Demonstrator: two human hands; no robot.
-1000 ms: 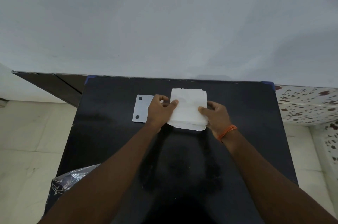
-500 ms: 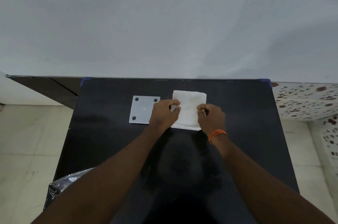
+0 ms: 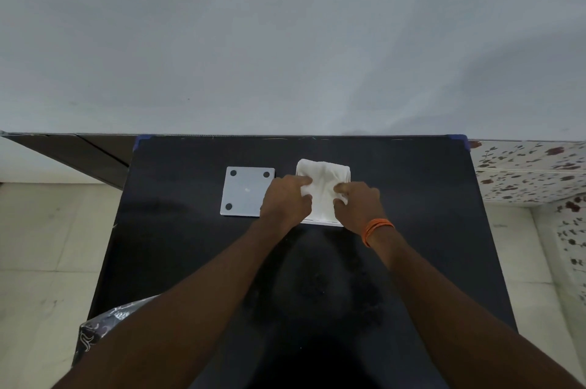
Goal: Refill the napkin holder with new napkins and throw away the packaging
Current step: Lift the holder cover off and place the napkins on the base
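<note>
A stack of white napkins (image 3: pixel 323 185) sits inside a white square napkin holder (image 3: pixel 322 223) at the back middle of the black table (image 3: pixel 177 246). My left hand (image 3: pixel 285 198) presses on the stack's left side, fingers curled on the paper. On the right side my right hand (image 3: pixel 356 201) does the same; an orange band circles that wrist. The top napkin is creased between the two hands. To the left lies a flat white square lid (image 3: pixel 245 193) with black dots at its corners. The shiny patterned packaging (image 3: pixel 104 325) pokes out under my left forearm at the table's near left corner.
A pale wall rises right behind the table. Light floor tiles lie to the left, and speckled tiles (image 3: pixel 532 173) to the right. Blue tape marks the table's far corners.
The napkin stack has sunk down into the holder. Both hands have moved from its outer edges onto its top and press it, creasing the top napkin.
</note>
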